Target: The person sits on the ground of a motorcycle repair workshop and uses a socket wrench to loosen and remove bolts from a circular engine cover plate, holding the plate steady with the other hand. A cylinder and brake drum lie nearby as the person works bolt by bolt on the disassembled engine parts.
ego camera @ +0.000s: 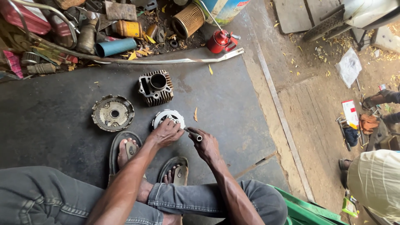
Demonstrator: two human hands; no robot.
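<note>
At the far edge of the dark floor mat [62, 125], toward its left corner, a heap of scrap [62, 33] piles up: a blue tube [116, 47], a yellow canister [128, 28] and a ribbed round filter [188, 20]. A long bent metal strip [166, 61] runs along that far edge. On the mat's left part lies a round clutch housing [113, 113], open side up, and just right of it, nearer the far edge, stands a finned engine cylinder [156, 87] with its bore facing up.

Near the mat's middle sits a pale round clutch plate assembly [168, 118]. The left hand [166, 133] rests on its near rim, fingers curled down against it (holding it steady on the mat, as far as the view shows). Just right of it, the right hand [205, 146] is closed around a short metal tool [193, 135], whose tip points at the assembly's right edge. The person's feet in sandals [125, 152] sit just below both hands.

A red oil can [219, 41] stands past the mat's far right corner. At the right edge of the view, on the bare concrete floor [316, 125], another person in a pale shirt [375, 183] crouches.
</note>
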